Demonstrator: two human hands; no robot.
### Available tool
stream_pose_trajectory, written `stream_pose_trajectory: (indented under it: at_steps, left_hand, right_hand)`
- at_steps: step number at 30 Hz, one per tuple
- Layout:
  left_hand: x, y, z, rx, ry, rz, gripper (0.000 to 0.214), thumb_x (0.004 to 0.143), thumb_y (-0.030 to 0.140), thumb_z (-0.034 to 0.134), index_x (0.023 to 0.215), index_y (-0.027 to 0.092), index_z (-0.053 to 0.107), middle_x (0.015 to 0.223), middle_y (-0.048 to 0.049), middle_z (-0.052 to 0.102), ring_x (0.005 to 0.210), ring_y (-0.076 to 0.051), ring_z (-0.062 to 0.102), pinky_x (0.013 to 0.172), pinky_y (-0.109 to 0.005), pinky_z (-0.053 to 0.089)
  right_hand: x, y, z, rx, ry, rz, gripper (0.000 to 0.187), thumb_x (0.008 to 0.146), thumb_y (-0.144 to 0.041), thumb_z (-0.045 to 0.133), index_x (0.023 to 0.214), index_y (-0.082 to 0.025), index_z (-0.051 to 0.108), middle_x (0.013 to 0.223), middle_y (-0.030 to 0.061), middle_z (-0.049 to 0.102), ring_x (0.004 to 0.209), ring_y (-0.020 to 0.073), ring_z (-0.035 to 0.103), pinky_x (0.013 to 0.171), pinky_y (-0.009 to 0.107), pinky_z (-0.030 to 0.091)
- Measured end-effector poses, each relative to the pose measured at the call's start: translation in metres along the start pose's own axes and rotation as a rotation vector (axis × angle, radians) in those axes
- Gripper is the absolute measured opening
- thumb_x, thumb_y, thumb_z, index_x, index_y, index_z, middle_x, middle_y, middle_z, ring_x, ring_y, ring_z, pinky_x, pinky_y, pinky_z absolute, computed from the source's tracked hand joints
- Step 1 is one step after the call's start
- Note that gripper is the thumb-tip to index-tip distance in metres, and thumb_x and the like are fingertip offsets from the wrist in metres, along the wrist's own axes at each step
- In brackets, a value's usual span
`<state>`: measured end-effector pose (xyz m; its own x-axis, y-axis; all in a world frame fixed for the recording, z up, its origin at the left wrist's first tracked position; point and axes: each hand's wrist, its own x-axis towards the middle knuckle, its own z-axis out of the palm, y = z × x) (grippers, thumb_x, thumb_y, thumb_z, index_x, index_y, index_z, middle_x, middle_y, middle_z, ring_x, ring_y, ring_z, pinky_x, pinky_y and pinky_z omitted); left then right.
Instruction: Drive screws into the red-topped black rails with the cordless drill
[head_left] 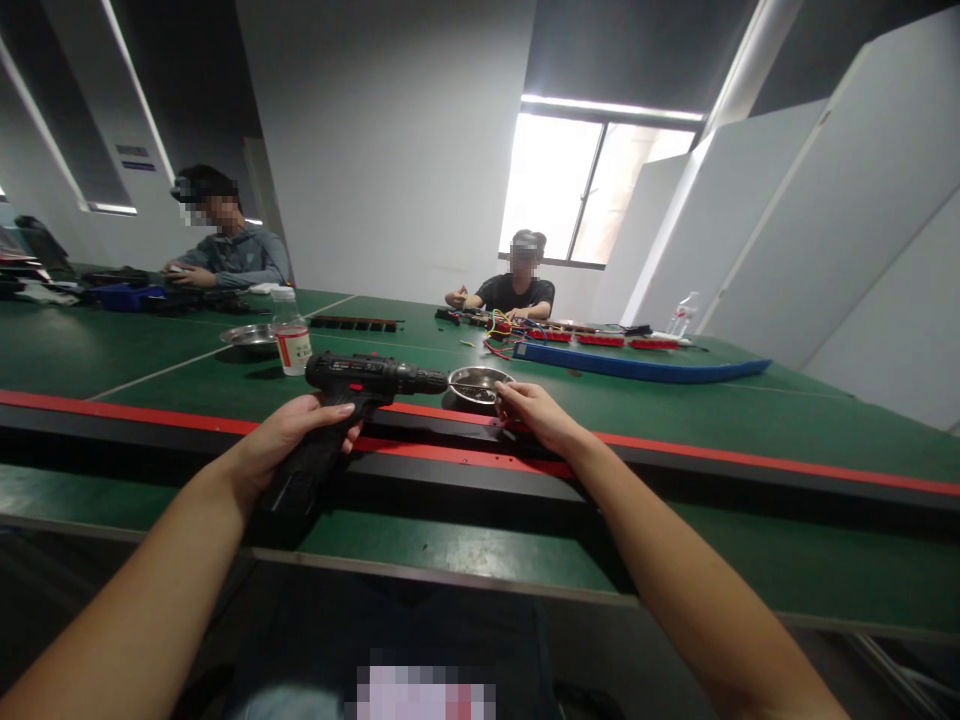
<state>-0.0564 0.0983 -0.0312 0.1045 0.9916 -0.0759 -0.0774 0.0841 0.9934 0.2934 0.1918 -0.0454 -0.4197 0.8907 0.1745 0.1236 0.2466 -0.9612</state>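
My left hand (300,430) grips a black cordless drill (352,375) by its handle, with the chuck pointing right. Close to the drill's tip, the fingers of my right hand (536,412) are pinched together at the right rim of a round metal bowl (469,402). Small dark pieces lie in the bowl. Whatever the pinch holds is too small to name. Beneath both hands, a long black bar with red strips (480,455) runs across the table; several small holes show in the nearer red strip.
The green table (600,400) carries a bottle with a red and white label (291,335) and a second metal bowl (247,338) at left. A long blue strip (645,366) and coloured wires (495,328) lie farther back. Two people (523,285) sit across the table.
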Motion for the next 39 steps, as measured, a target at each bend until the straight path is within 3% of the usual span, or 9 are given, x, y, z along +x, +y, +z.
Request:
stream_pose_trajectory:
  at_steps: [13, 24, 31, 39]
  left_hand:
    - [-0.008, 0.007, 0.010, 0.041, 0.022, -0.032, 0.025, 0.080, 0.036, 0.079, 0.080, 0.013, 0.071, 0.075, -0.0077, 0.069, 0.064, -0.015, 0.063, 0.055, -0.020, 0.051]
    - [-0.006, 0.004, 0.008, 0.056, -0.005, -0.020, 0.025, 0.079, 0.037, 0.080, 0.080, 0.013, 0.072, 0.075, -0.0080, 0.069, 0.064, -0.016, 0.063, 0.056, -0.021, 0.051]
    - [-0.006, 0.005, 0.009, 0.053, 0.003, -0.024, 0.025, 0.079, 0.037, 0.080, 0.080, 0.014, 0.072, 0.075, -0.0080, 0.070, 0.063, -0.016, 0.064, 0.055, -0.021, 0.052]
    - [-0.007, 0.005, 0.012, 0.057, 0.014, -0.010, 0.028, 0.076, 0.037, 0.082, 0.087, 0.014, 0.071, 0.080, -0.0072, 0.071, 0.065, -0.016, 0.065, 0.056, -0.023, 0.054]
  right_hand:
    - [-0.002, -0.002, 0.002, 0.038, -0.066, -0.011, 0.051, 0.085, -0.067, 0.066, 0.075, -0.017, 0.056, 0.071, 0.0010, 0.056, 0.064, 0.0121, 0.051, 0.058, 0.025, 0.037]
    - [-0.006, -0.010, 0.006, -0.085, -0.068, -0.035, 0.048, 0.092, -0.062, 0.058, 0.075, -0.017, 0.057, 0.069, 0.0010, 0.056, 0.062, 0.0117, 0.047, 0.060, 0.026, 0.036]
    - [-0.001, 0.001, 0.003, -0.037, -0.053, 0.018, 0.049, 0.088, -0.065, 0.062, 0.077, -0.018, 0.056, 0.070, 0.0010, 0.057, 0.065, 0.0128, 0.052, 0.061, 0.025, 0.040]
    - [-0.002, -0.002, 0.004, -0.133, -0.048, -0.035, 0.050, 0.091, -0.066, 0.058, 0.077, -0.017, 0.057, 0.068, 0.0002, 0.056, 0.060, 0.0109, 0.049, 0.055, 0.023, 0.037]
